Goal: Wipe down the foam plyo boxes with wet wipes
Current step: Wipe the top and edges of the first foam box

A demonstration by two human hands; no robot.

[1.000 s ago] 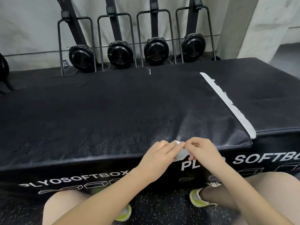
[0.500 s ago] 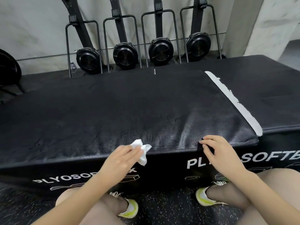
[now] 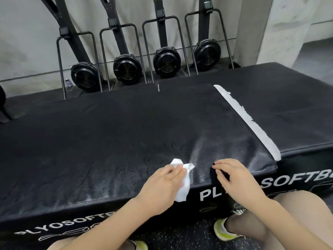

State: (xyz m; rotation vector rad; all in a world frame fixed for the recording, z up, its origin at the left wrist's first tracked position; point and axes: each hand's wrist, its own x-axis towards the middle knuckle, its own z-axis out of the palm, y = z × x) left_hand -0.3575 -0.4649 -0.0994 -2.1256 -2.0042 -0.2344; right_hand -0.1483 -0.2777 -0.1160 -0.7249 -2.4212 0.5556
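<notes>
A long black foam plyo box with white "PLYOSOFTBOX" lettering fills the middle of the head view. My left hand holds a crumpled white wet wipe at the box's near top edge, the wipe hanging partly over the front face. My right hand rests on the same edge just to the right, fingers curled over the rim, holding nothing. A wet sheen shows on the surface around both hands.
A second black plyo box lies lower on the right, with a torn white tape strip along the seam. Three black fan machines stand against the wall behind. My knees and yellow-green shoes are on the speckled floor.
My hands were together on the wipe, then parted. My left hand carried the wipe left, then back right onto the top edge. My right hand settled on the box edge.
</notes>
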